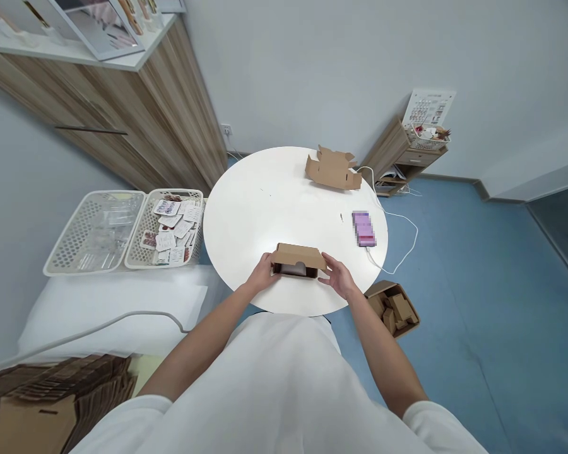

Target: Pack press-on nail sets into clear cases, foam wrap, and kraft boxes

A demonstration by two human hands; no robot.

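Observation:
A small brown cardboard box (299, 254) sits near the front edge of the round white table (246, 208). Its lid is partly lowered, and a dark gap along the front shows something pale inside. My left hand (262, 272) grips the box at its left end, fingers by the lid and thumb low at the front corner. At the right end, my right hand (339, 277) has its fingers against the lid's corner and its thumb near the lower side. An unfolded cardboard box blank (334, 169) lies at the far right of the table.
A phone (363, 228) on a white cable lies at the table's right. Left stand two white baskets, one with clear plastic pieces (108, 230), one with small packets (175, 227). A carton of small boxes (394, 309) is on the floor; flat cardboard (42, 410) is stacked lower left.

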